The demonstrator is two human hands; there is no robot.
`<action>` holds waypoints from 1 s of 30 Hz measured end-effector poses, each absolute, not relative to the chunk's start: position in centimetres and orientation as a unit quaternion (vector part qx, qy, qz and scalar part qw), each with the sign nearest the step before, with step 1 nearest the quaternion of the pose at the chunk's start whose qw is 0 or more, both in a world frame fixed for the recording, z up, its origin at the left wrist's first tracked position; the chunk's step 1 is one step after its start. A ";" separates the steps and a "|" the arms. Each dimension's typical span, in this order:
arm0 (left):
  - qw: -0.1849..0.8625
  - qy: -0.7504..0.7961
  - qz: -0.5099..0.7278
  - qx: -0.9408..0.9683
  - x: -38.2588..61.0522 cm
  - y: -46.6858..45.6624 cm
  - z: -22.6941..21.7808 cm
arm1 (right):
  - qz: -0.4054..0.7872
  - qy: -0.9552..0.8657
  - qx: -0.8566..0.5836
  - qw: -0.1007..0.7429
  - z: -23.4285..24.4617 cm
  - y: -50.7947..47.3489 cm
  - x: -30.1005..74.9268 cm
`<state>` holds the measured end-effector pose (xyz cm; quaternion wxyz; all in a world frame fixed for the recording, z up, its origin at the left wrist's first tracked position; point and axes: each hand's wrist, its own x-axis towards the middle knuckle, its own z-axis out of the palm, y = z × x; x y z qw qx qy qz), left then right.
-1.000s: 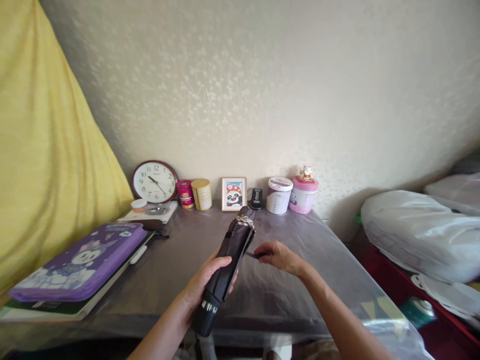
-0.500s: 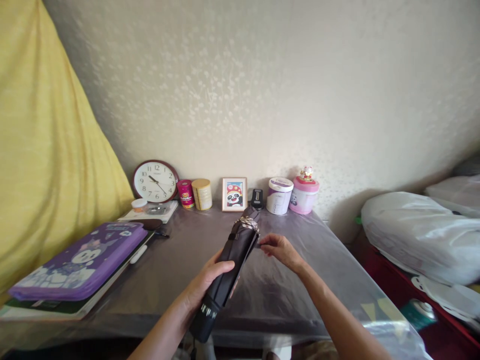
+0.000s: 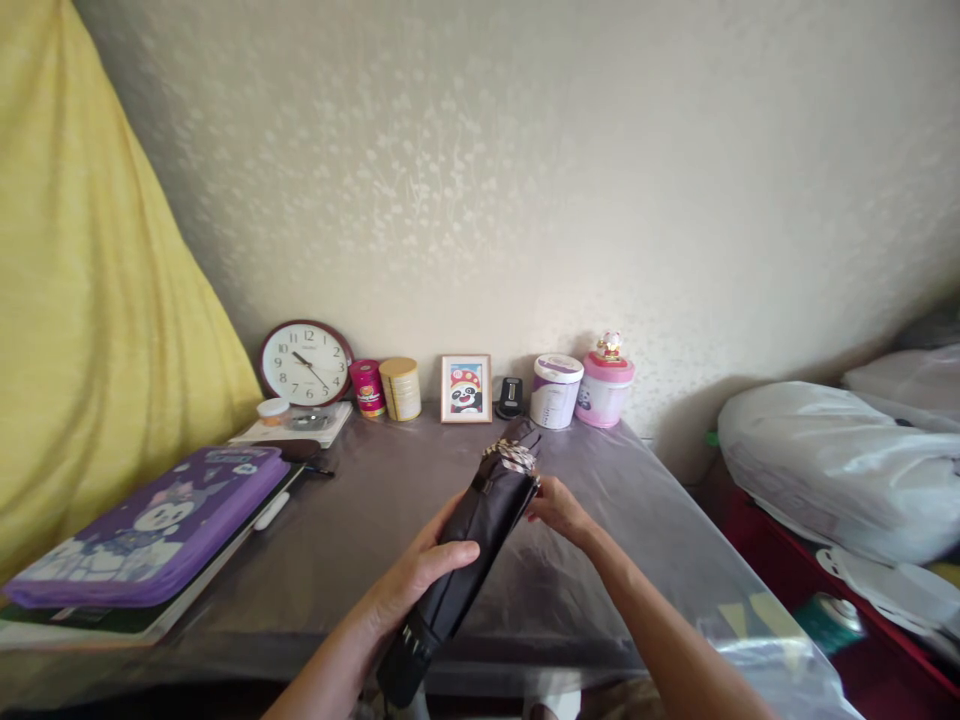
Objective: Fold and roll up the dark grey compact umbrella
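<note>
A pale wall point(image 3: 525, 200) with a sprig pattern is filling the background, and a yellow curtain point(image 3: 97, 300) is hanging at the left. Below, a table point(image 3: 615, 570) is stretching to the wall under clear, wrinkled plastic. Beyond its right edge, a white plastic bag point(image 3: 832, 470) is bulging.

At the left, a purple cartoon-print case point(image 3: 165, 520) is lying on a dark green folder point(image 3: 82, 618). A folded black umbrella point(image 3: 487, 520) is slanting above the table's middle, grip end nearest the person, covering part of the tabletop. Along the wall, a maroon-rimmed clock point(image 3: 306, 362) is leaning, 2 tubs point(image 3: 556, 395) are standing at the right, a framed panda picture point(image 3: 466, 390) is standing between, and 2 canisters point(image 3: 400, 390) are sitting beside the clock. A cat figurine point(image 3: 610, 346) is topping the pink-lidded tub.

The left hand point(image 3: 427, 565) is wrapping tightly around the umbrella, thumb lying across it. The right hand point(image 3: 559, 508) is curling at the umbrella's upper right edge; its fingertips are hiding behind, so whether they are pinching anything cannot be told.
</note>
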<state>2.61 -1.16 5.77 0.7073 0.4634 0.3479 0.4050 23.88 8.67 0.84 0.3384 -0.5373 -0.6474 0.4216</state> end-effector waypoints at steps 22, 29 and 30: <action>0.489 0.447 0.480 0.575 1.2 1.2 4.5 | 0.503 -0.641 -0.402 0.418 7.0 5.3 22.5; 0.480 0.391 0.432 0.655 2.2 0.8 3.7 | 0.477 -0.666 -0.383 0.426 6.2 5.3 21.3; 0.480 0.390 0.426 0.661 2.2 0.8 3.7 | 0.468 -0.676 -0.382 0.421 6.0 5.4 21.3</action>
